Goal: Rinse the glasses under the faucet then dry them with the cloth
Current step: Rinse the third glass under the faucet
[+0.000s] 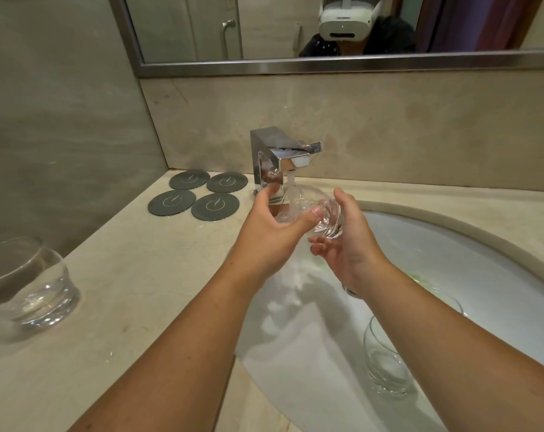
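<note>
- Rinsing step: I hold the glass (308, 210) tilted under the faucet (280, 157) stream, over the sink (451, 244).
- Left grip (270, 232) and right grip (348, 244) both clasp it.
- Next, I reckon: rotate it, then find the cloth, unseen here.

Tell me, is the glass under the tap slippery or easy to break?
Probably slippery: water from the faucet runs over the glass, and the left hand and right hand both grip it. It is clear glass, so likely to break if dropped in the hard sink. Its thick base probably makes it heavyish.
</note>
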